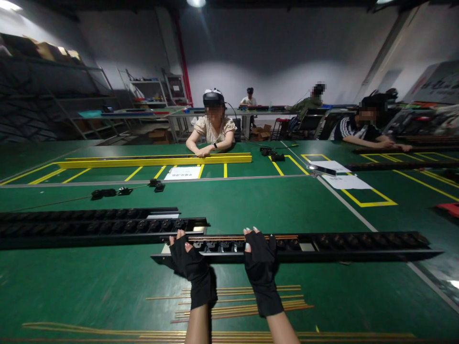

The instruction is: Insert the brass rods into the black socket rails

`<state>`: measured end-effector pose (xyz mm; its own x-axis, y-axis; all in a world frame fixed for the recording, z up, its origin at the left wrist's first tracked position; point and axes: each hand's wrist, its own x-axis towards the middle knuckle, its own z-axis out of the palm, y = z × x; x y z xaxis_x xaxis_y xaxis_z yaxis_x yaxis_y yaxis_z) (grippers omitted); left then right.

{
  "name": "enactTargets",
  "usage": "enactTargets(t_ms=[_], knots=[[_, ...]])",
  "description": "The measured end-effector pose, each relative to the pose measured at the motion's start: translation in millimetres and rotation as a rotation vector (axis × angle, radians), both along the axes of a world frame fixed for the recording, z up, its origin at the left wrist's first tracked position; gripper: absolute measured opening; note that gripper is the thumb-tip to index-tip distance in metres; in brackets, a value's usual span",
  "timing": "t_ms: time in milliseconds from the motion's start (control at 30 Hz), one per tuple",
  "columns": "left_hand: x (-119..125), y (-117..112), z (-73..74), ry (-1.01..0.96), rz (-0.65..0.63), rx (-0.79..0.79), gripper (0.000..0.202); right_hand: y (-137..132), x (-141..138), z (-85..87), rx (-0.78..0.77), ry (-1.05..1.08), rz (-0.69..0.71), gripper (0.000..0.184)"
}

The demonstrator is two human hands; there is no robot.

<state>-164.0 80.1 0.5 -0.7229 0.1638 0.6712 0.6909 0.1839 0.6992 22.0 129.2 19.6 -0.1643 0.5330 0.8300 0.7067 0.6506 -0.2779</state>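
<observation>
A long black channel rail (362,257) lies across the table, with a row of dark square pieces inside it. Thin copper rods (218,238) run along the far side of its left half. My left hand (190,263), in a black fingerless glove, is closed at the left end of these rods, its fingers bent over the rail. My right hand (261,267), gloved the same way, curls its fingers over the rods farther right. Both palms cover part of the rail, and the grip under the fingers is partly hidden.
More brass rods (251,306) lie loose before me, and longer ones (107,328) along the front edge. Another black rail (89,239) sits at the left. Across the table a person (214,124) leans behind a yellow rail (161,162). Paper sheets (349,182) lie right.
</observation>
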Motion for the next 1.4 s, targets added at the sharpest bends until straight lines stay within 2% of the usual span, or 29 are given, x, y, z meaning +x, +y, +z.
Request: enactTargets(t_ms=[100, 200, 333, 467, 567, 733, 833, 933, 1100, 1233, 1400], knots=[[-5, 0, -2.8, -0.037, -0.021, 0.021, 0.047, -1, 0, 0.0, -0.021, 0.006, 0.002, 0.037], [-1, 0, 1.7, -0.029, -0.013, 0.006, 0.047, -1, 0, -0.3, -0.037, 0.023, 0.001, 0.038], [10, 1, 9.3, 0.038, -0.022, -0.092, 0.047, -1, 0, -1.2, -0.033, 0.008, -0.003, 0.038], [15, 3, 9.9, 0.073, -0.070, -0.161, 0.044, -1, 0, -1.9, -0.035, -0.004, -0.004, 0.039], [17, 4, 10.0, 0.087, -0.051, -0.138, 0.043, -1, -1, -1.6, -0.033, 0.005, -0.006, 0.038], [22, 6, 8.3, 0.227, -0.140, -0.162, 0.042, 0, 0, -1.3, 0.005, 0.001, -0.008, 0.038], [24, 9, 5.3, 0.287, -0.139, -0.179, 0.040, 2, 1, -2.0, 0.024, -0.017, -0.010, 0.039], [28, 10, 4.3, 0.297, -0.119, -0.156, 0.042, 2, 1, -2.4, 0.018, -0.017, -0.012, 0.040], [39, 13, 6.4, 0.320, -0.171, -0.195, 0.038, 0, -1, -1.7, -0.007, 0.009, -0.009, 0.038], [45, 13, 10.1, 0.330, -0.144, -0.176, 0.038, 0, -2, -0.5, 0.021, 0.014, -0.006, 0.037], [56, 14, 14.0, 0.358, -0.243, -0.165, 0.038, 0, -2, -0.1, 0.015, 0.012, -0.007, 0.036]])
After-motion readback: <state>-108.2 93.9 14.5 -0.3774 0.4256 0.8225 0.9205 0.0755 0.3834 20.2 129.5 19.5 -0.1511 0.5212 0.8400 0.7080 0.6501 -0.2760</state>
